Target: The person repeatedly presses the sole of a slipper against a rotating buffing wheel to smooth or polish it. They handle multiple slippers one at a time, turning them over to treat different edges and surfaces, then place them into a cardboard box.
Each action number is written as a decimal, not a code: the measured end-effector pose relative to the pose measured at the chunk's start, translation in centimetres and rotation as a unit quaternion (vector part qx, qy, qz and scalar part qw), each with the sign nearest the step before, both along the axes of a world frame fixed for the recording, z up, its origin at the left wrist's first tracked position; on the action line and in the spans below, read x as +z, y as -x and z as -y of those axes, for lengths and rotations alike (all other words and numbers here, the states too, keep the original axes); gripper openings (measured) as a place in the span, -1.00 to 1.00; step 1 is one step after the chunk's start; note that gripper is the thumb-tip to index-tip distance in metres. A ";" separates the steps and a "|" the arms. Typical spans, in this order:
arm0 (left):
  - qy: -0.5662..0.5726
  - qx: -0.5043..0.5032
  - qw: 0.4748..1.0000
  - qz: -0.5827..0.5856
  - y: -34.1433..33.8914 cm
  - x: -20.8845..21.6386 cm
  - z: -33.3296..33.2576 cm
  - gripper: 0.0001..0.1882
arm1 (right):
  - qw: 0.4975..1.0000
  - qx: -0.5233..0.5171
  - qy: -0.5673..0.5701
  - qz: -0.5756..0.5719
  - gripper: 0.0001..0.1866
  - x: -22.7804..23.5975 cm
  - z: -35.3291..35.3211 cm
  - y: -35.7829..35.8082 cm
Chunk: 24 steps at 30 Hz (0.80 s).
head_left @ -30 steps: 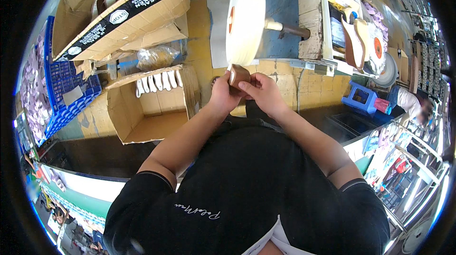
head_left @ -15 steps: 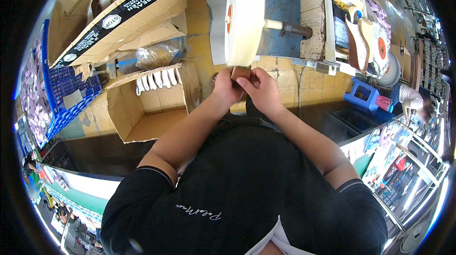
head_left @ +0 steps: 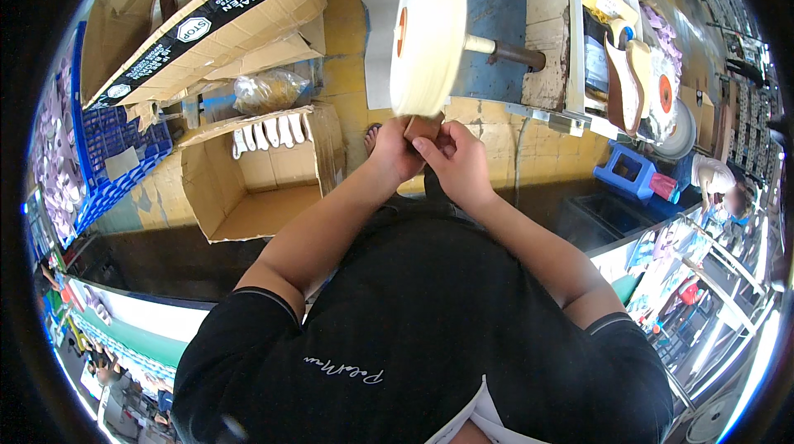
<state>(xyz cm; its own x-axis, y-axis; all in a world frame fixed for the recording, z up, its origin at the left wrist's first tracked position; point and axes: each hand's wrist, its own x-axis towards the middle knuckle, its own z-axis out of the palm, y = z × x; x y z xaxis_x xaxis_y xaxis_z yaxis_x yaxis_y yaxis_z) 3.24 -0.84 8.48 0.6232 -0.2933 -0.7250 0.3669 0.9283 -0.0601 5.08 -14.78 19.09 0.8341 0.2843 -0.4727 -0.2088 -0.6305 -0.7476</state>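
Note:
Both hands hold a brown shoe sole point(head_left: 423, 127) just under the rim of a large pale buffing wheel point(head_left: 432, 38). Much of the sole is hidden by my fingers and the wheel. My left hand point(head_left: 399, 153) is closed round its left side. My right hand point(head_left: 457, 161) grips the right side, thumb lying on the brown face. The sole's upper end is at the wheel's lower edge; whether it touches, I cannot tell. A shaft point(head_left: 513, 54) joins the wheel to the machine on the right.
On the left, an open cardboard box point(head_left: 252, 208) holds several white soles point(head_left: 271, 131); a bigger carton point(head_left: 223, 34) above holds more soles. A blue crate point(head_left: 124, 167) stands further left. Right of the machine are a white tray point(head_left: 576, 38) of supplies and a blue stool point(head_left: 624, 171). Another person point(head_left: 713, 177) is far right.
The sole is tilted a little differently, and more of its brown face shows. Both hands stay closed on it below the wheel. The whole view has shifted slightly.

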 end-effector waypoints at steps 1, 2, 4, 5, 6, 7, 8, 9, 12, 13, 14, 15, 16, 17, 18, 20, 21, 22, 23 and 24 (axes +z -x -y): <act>0.009 0.004 1.000 0.010 0.1 -0.2 0.0 -0.52 | 0.999 -0.005 -0.030 0.010 -0.67 0.0 -0.1 0.0; 0.005 0.002 1.000 0.019 0.1 -0.3 -0.1 -0.52 | 0.999 -0.019 -0.035 0.004 -0.67 -0.1 -0.2 0.1; -0.004 -0.004 0.999 0.036 -0.1 -0.5 -0.2 -0.51 | 0.997 -0.048 -0.059 -0.008 -0.66 -0.9 -0.6 0.1; 0.002 -0.010 0.999 0.039 -0.2 -0.6 -0.3 -0.51 | 0.997 -0.037 -0.059 0.020 -0.63 -1.2 -0.6 -0.1; 0.008 -0.015 0.999 0.041 -0.4 -0.6 -0.4 -0.51 | 0.998 -0.032 -0.048 0.031 -0.60 -1.6 -0.6 -0.2; 0.000 -0.020 0.999 0.027 -0.4 -0.6 -0.3 -0.50 | 0.999 -0.035 -0.027 0.028 -0.57 -1.8 -0.5 -0.1; 0.000 -0.019 0.999 0.037 -0.4 -0.6 -0.3 -0.50 | 0.998 -0.034 -0.047 0.032 -0.58 -1.9 -0.4 0.0; -0.015 -0.017 0.999 0.030 -0.3 -0.5 -0.2 -0.49 | 0.997 -0.042 -0.058 0.023 -0.58 -1.9 -0.1 0.2; -0.038 -0.050 0.996 0.059 0.7 -0.4 -0.4 -0.49 | 0.991 -0.064 -0.120 0.005 -0.59 -1.4 0.7 1.2; -0.038 -0.062 0.994 0.078 1.1 -0.3 -0.7 -0.49 | 0.985 -0.065 -0.159 0.005 -0.59 -1.2 1.1 1.4; -0.004 -0.079 0.992 0.097 1.6 -0.2 -1.1 -0.49 | 0.983 -0.066 -0.166 -0.030 -0.59 -0.9 1.5 1.5; 0.035 -0.092 0.988 0.116 2.2 -0.1 -1.7 -0.49 | 0.979 -0.061 -0.187 -0.060 -0.58 -0.5 2.2 1.4; 0.074 -0.106 0.983 0.134 2.8 0.0 -2.3 -0.49 | 0.972 -0.056 -0.208 -0.091 -0.58 -0.1 2.9 1.3; 0.116 -0.135 0.974 0.141 3.3 0.2 -3.1 -0.49 | 0.985 -0.052 -0.153 -0.061 -0.57 0.4 3.8 0.8; 0.158 -0.165 0.963 0.146 3.7 0.5 -3.9 -0.48 | 0.994 -0.047 -0.098 -0.031 -0.55 0.9 4.7 0.1; 0.206 -0.205 0.946 0.144 4.4 1.3 -4.7 -0.47 | 0.995 -0.004 -0.017 0.102 -0.50 1.7 5.7 -1.0; 0.214 -0.216 0.943 0.136 4.9 1.8 -5.1 -0.45 | 0.978 0.036 0.009 0.203 -0.48 2.2 6.2 -1.5; 0.231 -0.225 0.936 0.142 5.1 2.3 -5.5 -0.44 | 0.948 0.081 0.027 0.307 -0.45 2.7 6.5 -1.8; 0.230 -0.237 0.935 0.134 5.1 2.6 -5.9 -0.40 | 0.974 0.111 -0.053 0.190 -0.38 3.3 6.9 -2.0; 0.215 -0.257 0.936 0.109 5.0 3.0 -6.2 -0.38 | 0.982 0.125 -0.122 0.077 -0.39 3.7 6.9 -2.1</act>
<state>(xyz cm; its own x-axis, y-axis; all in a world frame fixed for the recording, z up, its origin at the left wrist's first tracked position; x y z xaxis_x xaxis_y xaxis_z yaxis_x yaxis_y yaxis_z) -1.80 5.39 11.45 0.4386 -0.8303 -0.3437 0.8057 0.5328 -0.2587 7.15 -21.64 22.78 0.7800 0.5782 -0.2395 0.0569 -0.4466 -0.8929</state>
